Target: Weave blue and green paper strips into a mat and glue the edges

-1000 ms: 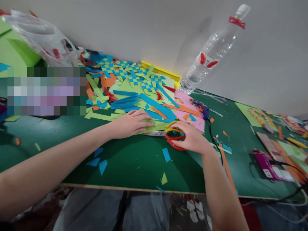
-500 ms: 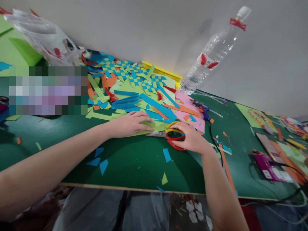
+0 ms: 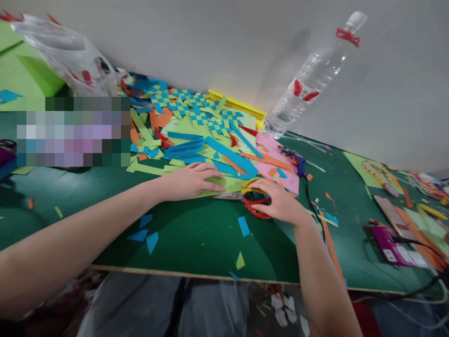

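Observation:
My right hand (image 3: 279, 200) is closed on a pair of scissors (image 3: 257, 209) with one yellow and one red handle loop. Their metal blades point left, along the near edge of a light green sheet of paper (image 3: 234, 184). My left hand (image 3: 191, 181) lies over that same sheet with fingers stretched out, pressing it to the table, the thumb side close to the blade tips. Part of the sheet and the ends of the blades are hidden by the left hand. Beyond both hands spread blue paper strips (image 3: 184, 149) and woven blue-and-green checkered pieces (image 3: 215, 122).
A clear plastic bottle (image 3: 310, 86) leans at the wall. A glue gun (image 3: 299, 164) with a black cable rests on pink paper (image 3: 293, 180). A phone (image 3: 393, 214) and a purple box (image 3: 387, 243) lie right. Blue scraps (image 3: 152, 242) dot the green table (image 3: 203, 255). A plastic bag (image 3: 66, 51) stands left.
Both hands, the scissors and the green sheet keep almost the same place. Only a slight shift of the whole view shows.

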The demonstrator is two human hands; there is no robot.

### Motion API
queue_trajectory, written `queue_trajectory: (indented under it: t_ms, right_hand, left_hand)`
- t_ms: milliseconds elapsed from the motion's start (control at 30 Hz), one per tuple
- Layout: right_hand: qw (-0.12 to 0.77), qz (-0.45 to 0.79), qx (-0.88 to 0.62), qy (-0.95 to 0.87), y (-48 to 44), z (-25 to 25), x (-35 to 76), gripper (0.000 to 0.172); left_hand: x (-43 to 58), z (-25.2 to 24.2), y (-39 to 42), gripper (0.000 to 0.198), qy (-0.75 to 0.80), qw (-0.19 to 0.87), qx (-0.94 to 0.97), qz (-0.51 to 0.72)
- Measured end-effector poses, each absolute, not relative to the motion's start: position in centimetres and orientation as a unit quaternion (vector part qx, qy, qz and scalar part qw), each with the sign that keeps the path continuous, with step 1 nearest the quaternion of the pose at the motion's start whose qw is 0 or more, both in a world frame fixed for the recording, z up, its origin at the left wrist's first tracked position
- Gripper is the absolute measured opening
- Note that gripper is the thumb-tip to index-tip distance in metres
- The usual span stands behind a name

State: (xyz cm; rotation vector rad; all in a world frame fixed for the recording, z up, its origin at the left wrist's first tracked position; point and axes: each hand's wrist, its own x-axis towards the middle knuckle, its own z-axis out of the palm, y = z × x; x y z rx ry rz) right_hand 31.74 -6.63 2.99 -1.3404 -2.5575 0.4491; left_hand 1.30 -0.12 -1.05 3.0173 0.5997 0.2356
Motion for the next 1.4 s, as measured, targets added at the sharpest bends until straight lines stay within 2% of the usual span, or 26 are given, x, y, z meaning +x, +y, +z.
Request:
queue_trajectory:
  t_ms: [1400]
  right_hand:
    - [0.109, 0.157, -0.436, -0.880, -7.3, 2.9, 29.8, 0.037]
  left_hand:
    - [1.3, -1.4, 0.0, 0.037, 0.198, 0.040, 0.977, 0.072]
